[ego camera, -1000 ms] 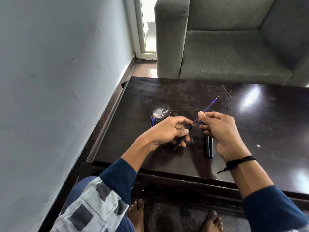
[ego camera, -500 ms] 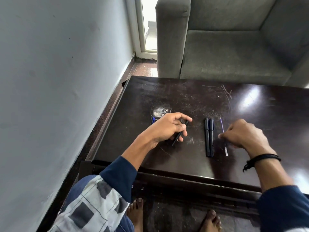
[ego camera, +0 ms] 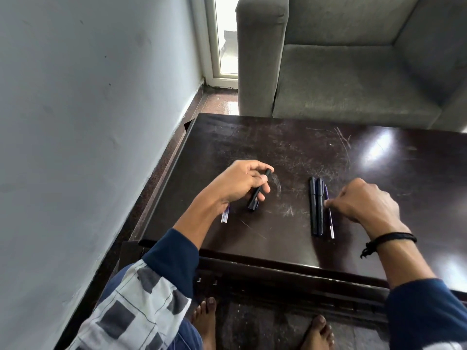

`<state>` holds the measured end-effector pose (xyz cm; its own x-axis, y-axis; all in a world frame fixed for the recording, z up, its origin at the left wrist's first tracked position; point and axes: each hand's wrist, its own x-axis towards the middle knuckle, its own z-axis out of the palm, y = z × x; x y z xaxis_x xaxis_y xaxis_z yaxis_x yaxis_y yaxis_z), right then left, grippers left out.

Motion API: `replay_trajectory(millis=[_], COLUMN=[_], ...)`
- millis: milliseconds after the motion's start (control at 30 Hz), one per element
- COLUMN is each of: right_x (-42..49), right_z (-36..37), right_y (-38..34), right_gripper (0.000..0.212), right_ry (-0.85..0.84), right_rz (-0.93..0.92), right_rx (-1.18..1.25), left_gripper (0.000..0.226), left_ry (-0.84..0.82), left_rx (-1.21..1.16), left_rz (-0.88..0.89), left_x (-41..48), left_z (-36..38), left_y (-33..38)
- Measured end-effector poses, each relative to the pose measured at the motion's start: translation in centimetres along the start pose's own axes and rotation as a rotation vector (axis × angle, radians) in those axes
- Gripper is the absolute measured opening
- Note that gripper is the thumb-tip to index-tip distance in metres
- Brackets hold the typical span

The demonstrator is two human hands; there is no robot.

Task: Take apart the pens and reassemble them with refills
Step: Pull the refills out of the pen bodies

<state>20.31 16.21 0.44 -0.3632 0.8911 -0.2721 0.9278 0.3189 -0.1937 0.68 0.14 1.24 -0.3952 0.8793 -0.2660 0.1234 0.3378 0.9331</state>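
Black barrel (ego camera: 254,203) gripped by left hand (ego camera: 237,183); right hand (ego camera: 364,200) curled at refill (ego camera: 331,223), hold unclear. Thin refill could roll away.

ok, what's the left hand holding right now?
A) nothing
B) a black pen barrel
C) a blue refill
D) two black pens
B: the left hand grips a black pen barrel; the blue refill and the two black pens lie on the table by the right hand.

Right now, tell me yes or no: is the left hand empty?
No, the left hand grips a black pen barrel in its curled fingers.
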Motion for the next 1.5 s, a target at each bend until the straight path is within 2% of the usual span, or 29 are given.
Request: replay_trajectory(millis=[100,133,367,533,767,900,1067,1167,1267,1400,1500], right_x=[-0.5,-0.6,-1.8,-2.0,-1.7,-2.0,-2.6,-3.3,-4.3,-5.4,-5.6], right_z=[0.0,0.0,2.5,4.0,4.3,4.5,4.8,5.0,5.9,7.0,7.6], right_y=[-0.8,-1.2,-4.4,-6.0,-7.6,-8.1,-9.4,-10.4,-11.2,-11.8,-11.7], right_gripper=[0.007,0.007,0.023,0.03,0.03,0.025,0.022,0.015,0.008,0.019,0.023], right_ry=[0.067,0.053,-0.167,-0.165,-0.159,-0.09,0.162,0.134,0.116,0.082,0.055], right_rz=[-0.114,-0.158,-0.333,-0.384,-0.393,-0.411,-0.443,-0.532,-0.682,-0.912,-0.997], right_rx=[0.093,0.136,0.186,0.18,0.18,0.119,0.152,0.246,0.226,0.143,0.072], left_gripper=[0.028,0.028,0.027,0.027,0.023,0.024,0.024,0.025,0.025,0.024,0.025], left_ry=[0.063,0.079,0.153,0.19,0.152,0.122,0.077,0.051,0.047,0.061,0.059], left_rx=[-0.003,-0.007,0.011,0.08,0.191,0.235,0.282,0.313,0.31,0.334,0.355], left_rz=[-0.001,-0.003,-0.011,-0.051,-0.159,-0.204,-0.217,-0.219,-0.204,-0.191,-0.189], left_x=[-0.1,-0.2,-0.7,-1.0,-1.0,-0.9,-0.6,-0.5,-0.6,-0.7,-0.6], left_z=[-1.8,-2.3,-4.9,-6.6,-8.0,-8.1,-8.3,-8.4,-8.3,-8.3,-8.3], left_y=[0.5,0.5,0.0,-0.5,-1.4,-1.7,-1.9,-2.0,-2.1,-2.1,-2.1])
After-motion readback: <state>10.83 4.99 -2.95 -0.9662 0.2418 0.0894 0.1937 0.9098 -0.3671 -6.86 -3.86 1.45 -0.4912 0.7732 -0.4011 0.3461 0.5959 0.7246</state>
